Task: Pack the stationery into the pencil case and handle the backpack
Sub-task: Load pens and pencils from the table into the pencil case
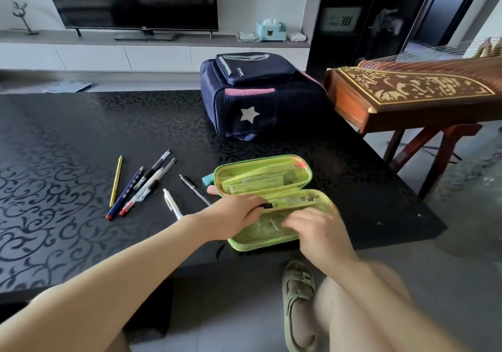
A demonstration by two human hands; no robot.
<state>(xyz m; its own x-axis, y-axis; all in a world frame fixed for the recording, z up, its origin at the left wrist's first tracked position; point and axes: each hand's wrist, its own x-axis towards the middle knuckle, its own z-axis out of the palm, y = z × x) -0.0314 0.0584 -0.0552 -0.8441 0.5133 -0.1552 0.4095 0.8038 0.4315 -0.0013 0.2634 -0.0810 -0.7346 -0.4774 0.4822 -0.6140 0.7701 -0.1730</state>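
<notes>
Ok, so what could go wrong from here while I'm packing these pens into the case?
The pencil case sits at the near edge of the table; your left hand, gripping the clear pen inside, might nudge it off. The white pen lies against your left forearm, so a sweep could roll it away. The teal eraser behind the lid is half hidden, easily forgotten.

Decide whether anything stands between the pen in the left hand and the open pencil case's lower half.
No lid or flap does: the pencil case lies open, and the pen held by the left hand lies over its lower half. Only the right hand rests on that half, nearer the person.
</notes>
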